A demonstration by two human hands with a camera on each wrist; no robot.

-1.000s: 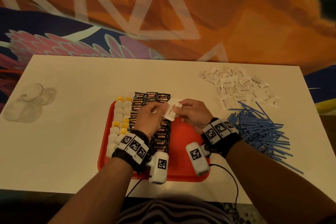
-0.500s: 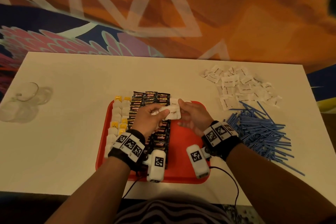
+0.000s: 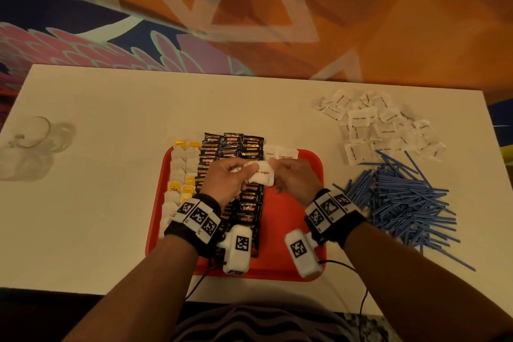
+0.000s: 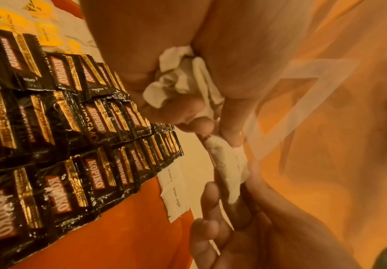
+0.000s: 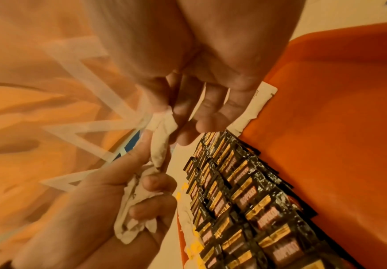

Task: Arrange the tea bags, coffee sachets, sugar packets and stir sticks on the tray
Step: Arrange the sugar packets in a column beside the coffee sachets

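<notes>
Head view: both hands' fingers pinch one sugar packet [image 3: 261,175] (left palm [image 3: 226,180] clutches spares).

1. The coffee sachets [image 4: 57,116] you had laid out were glossy black foil, crinkled, with gold and red print.
2. The sugar packets [image 3: 369,125] were matt white paper; those in your left hand [image 3: 227,179] looked crumpled.
3. Your tray [image 3: 291,230] was smooth red plastic.
4. The stir sticks [image 3: 402,203] looked like thin blue plastic.
5. The table [image 3: 111,175] was matt and pale.
6. The tea bags [image 3: 177,169] were soft white paper.
</notes>
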